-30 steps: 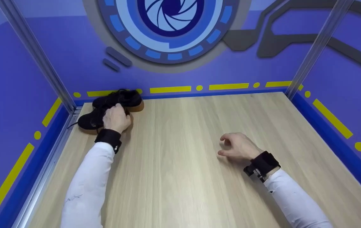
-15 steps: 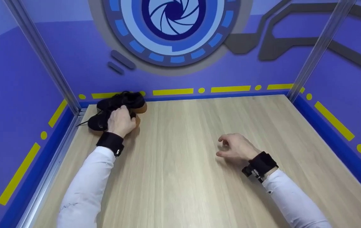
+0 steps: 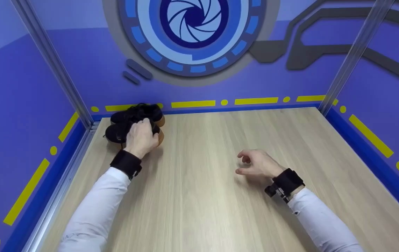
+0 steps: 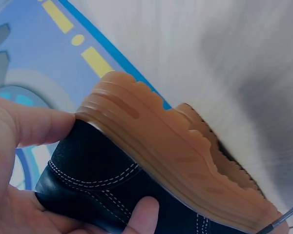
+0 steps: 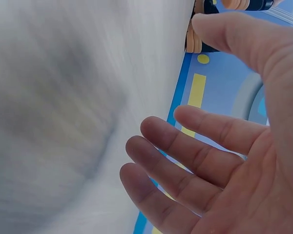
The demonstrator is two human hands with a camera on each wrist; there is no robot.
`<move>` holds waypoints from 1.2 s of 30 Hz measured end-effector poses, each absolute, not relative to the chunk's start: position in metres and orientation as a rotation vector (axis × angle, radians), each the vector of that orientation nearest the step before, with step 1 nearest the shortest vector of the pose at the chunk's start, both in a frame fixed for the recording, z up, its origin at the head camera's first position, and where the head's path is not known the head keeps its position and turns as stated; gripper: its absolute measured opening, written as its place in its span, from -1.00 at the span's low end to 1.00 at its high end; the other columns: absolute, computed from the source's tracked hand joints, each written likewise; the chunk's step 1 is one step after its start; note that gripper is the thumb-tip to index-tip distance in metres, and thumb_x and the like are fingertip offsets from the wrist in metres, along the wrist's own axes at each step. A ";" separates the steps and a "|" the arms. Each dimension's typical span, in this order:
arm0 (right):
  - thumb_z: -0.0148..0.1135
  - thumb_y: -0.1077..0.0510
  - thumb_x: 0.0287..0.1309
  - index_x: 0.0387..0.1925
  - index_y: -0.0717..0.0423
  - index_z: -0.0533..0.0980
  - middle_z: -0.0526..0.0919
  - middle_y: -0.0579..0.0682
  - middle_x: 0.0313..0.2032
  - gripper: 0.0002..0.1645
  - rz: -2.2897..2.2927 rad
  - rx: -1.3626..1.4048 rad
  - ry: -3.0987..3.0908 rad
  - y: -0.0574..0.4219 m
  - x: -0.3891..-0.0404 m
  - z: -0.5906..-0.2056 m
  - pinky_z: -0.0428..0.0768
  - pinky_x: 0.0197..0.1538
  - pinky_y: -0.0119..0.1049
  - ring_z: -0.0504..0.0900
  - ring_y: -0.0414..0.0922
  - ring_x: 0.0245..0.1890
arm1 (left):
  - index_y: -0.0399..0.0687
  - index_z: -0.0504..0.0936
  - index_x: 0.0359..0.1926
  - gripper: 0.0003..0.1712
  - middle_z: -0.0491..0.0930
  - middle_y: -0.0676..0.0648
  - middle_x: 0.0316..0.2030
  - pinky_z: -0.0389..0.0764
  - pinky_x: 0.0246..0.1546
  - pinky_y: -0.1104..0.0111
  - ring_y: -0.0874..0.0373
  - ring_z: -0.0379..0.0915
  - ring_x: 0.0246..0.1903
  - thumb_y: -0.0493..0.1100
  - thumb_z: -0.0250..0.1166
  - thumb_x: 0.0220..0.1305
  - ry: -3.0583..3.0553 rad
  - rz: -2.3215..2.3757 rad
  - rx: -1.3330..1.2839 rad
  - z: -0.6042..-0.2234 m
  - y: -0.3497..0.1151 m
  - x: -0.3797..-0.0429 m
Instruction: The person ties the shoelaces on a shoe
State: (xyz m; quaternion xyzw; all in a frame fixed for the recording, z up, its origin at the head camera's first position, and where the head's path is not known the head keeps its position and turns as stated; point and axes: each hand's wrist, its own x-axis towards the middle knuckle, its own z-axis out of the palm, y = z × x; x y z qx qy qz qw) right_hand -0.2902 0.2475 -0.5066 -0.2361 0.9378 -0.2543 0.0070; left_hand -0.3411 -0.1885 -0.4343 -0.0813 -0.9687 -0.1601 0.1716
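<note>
My left hand [image 3: 141, 138] grips the nearer black shoe [image 3: 115, 133] by its heel end, at the back left of the table. In the left wrist view, the shoe's thick tan lugged sole [image 4: 146, 131] and white-stitched black upper [image 4: 95, 153] show, with the thumb at the heel and a fingertip against the side. A lace end [image 4: 283, 219] hangs near the toe. Just behind stands the matching shoe [image 3: 155, 112], partly covered by the nearer one. My right hand [image 3: 258, 163] hovers over the right half of the table, fingers loosely bent, holding nothing.
The wood-grain table [image 3: 199, 182] is enclosed by a blue printed back wall [image 3: 220, 80] and side walls. A metal post [image 3: 59, 66] and a rail [image 3: 63, 189] run along the left, close to the shoes. Black camera straps circle both wrists.
The left hand has drawn the nearer shoe to the right within the view, and its trailing lace has swung in. The camera view has shifted slightly; the right hand keeps nearly the same pose.
</note>
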 end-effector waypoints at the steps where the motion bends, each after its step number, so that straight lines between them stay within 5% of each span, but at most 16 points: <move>1: 0.57 -0.15 0.09 0.12 0.24 0.63 0.76 0.13 -0.15 -0.29 -0.810 -0.737 2.926 0.247 -0.291 -0.507 0.66 0.01 0.02 0.71 0.02 -0.13 | -0.41 0.53 0.01 -0.52 0.64 -0.42 -0.12 0.64 -0.04 -0.17 -0.41 0.58 -0.08 -0.09 0.42 0.30 -2.750 -0.453 -0.236 -0.433 -0.186 -0.339; 17: 0.52 -0.16 0.19 0.26 0.25 0.54 0.78 0.16 -0.10 -0.22 -1.030 -0.719 2.764 0.232 -0.291 -0.511 0.73 0.04 0.01 0.79 0.06 -0.10 | -0.34 0.54 -0.02 -0.56 0.65 -0.36 -0.14 0.65 -0.10 -0.09 -0.32 0.59 -0.11 -0.09 0.44 0.31 -2.695 -0.429 -0.349 -0.431 -0.155 -0.307; 29: 0.40 -0.13 0.37 0.31 0.24 0.51 0.79 0.08 -0.06 -0.31 -1.300 -0.727 2.562 0.207 -0.291 -0.507 0.70 0.04 -0.18 0.78 0.01 -0.07 | -0.26 0.51 -0.12 -0.60 0.64 -0.25 -0.22 0.67 -0.17 -0.02 -0.22 0.58 -0.21 -0.11 0.50 0.26 -2.592 -0.394 -0.531 -0.435 -0.128 -0.285; 36: 0.27 -0.12 0.50 0.40 0.32 0.39 0.66 0.41 0.13 -0.27 -1.553 -0.612 2.321 0.190 -0.288 -0.508 0.70 0.11 0.15 0.70 0.33 0.07 | -0.22 0.52 -0.11 -0.60 0.64 -0.20 -0.21 0.68 -0.17 0.02 -0.15 0.57 -0.20 -0.08 0.51 0.27 -2.597 -0.383 -0.613 -0.444 -0.113 -0.276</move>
